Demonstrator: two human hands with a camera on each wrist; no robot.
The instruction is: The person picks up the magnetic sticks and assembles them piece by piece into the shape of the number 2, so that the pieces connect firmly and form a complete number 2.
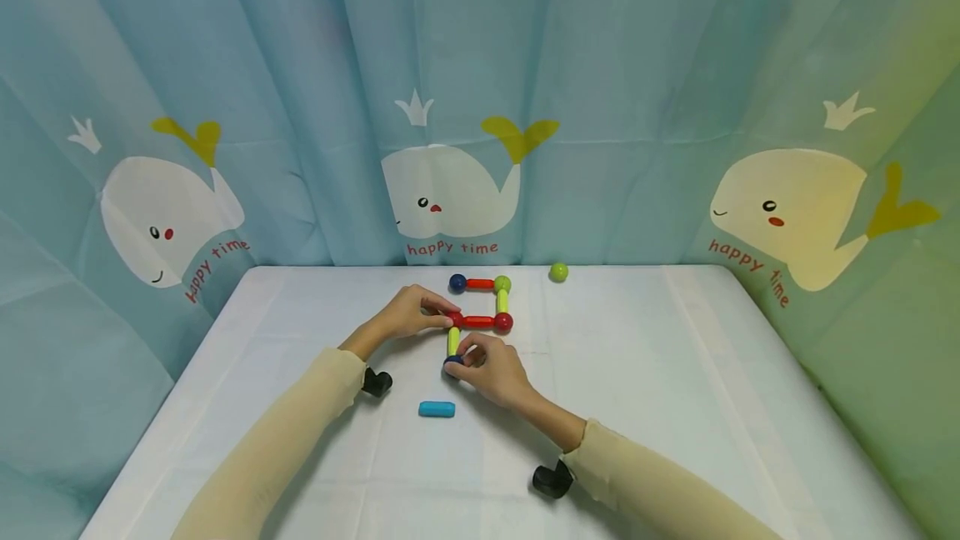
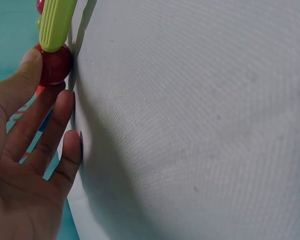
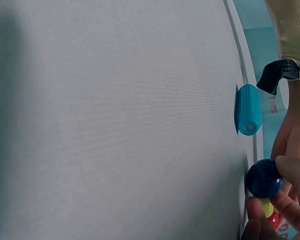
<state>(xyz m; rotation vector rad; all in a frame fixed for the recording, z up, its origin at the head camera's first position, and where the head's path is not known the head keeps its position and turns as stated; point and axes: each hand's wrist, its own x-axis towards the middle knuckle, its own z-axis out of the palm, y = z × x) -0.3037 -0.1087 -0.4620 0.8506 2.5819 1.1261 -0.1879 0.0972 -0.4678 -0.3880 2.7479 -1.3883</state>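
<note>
My left hand (image 1: 408, 312) pinches a red ball (image 2: 56, 65) between thumb and fingers. A yellow-green rod (image 1: 453, 341) runs from that ball toward me to a dark blue ball (image 3: 264, 178). My right hand (image 1: 495, 369) holds the dark blue ball with thumb and fingertips. From the left hand's ball, a red rod (image 1: 477, 322) leads right to a second red ball (image 1: 503, 322). Beyond it a lime rod (image 1: 502, 302) joins a green ball (image 1: 502, 283), then another red rod (image 1: 480, 283) ends at a second dark blue ball (image 1: 457, 282).
A light blue rod (image 1: 437, 409) lies loose on the white table (image 1: 637, 407), nearer me than the right hand. At the far edge a loose green ball (image 1: 558, 272) sits close to the whale-print curtain (image 1: 615, 107), which stands behind and at both sides.
</note>
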